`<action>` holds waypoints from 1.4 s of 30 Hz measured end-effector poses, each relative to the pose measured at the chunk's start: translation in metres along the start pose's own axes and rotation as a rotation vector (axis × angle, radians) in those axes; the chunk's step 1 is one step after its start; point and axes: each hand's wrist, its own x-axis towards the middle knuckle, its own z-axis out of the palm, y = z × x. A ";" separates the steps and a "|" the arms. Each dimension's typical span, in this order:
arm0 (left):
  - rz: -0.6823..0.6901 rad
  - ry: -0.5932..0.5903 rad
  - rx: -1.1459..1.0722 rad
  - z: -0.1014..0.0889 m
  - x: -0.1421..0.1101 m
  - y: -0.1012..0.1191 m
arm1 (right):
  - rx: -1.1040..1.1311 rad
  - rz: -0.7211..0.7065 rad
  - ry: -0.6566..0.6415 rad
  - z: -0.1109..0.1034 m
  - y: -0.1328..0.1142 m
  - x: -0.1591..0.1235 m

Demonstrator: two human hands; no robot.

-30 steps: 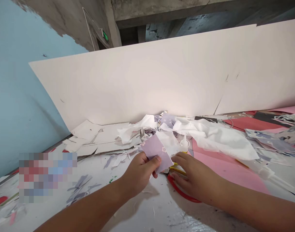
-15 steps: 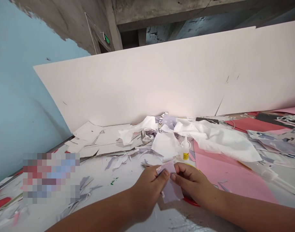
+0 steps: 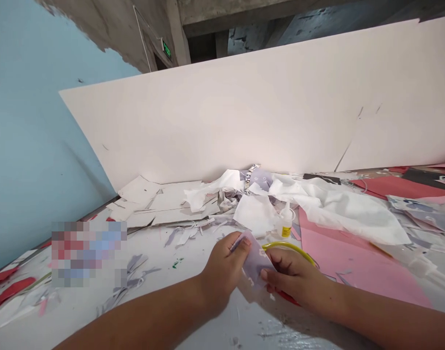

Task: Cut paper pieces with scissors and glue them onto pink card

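Between my hands, above the table, is a small lilac piece point(image 3: 257, 262) with pale flower prints; whether it is paper or fabric I cannot tell. My left hand point(image 3: 224, 265) pinches its upper left part, thumb on top. At the lower right edge, my right hand point(image 3: 293, 272) grips it between thumb and fingers. Behind the right hand shows a yellow curved rim point(image 3: 290, 246), with a red part below, mostly hidden by that hand. Just beyond stands a small clear glue bottle point(image 3: 285, 223) with a yellow label and a pointed nozzle.
White cloth point(image 3: 339, 206) and grey card pieces point(image 3: 171, 204) lie along the upright white board point(image 3: 226, 121). Pink sheets point(image 3: 353, 262) spread at right, with red sheets point(image 3: 397, 187) behind. Lilac scraps point(image 3: 129, 277) litter the left, near a blurred-out patch point(image 3: 87, 253).
The lilac piece has turned in my hands and now slants down to the right. My right hand has slid to its lower right edge. The view has shifted slightly.
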 end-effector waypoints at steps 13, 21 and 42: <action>-0.041 0.038 -0.039 0.000 0.003 0.000 | 0.209 0.025 0.339 -0.003 -0.007 -0.001; 0.194 0.334 0.220 -0.028 0.022 0.027 | -0.702 -0.093 0.285 -0.009 -0.003 -0.005; 0.229 0.135 0.362 -0.099 0.012 0.112 | -0.642 0.241 0.203 -0.030 -0.027 -0.001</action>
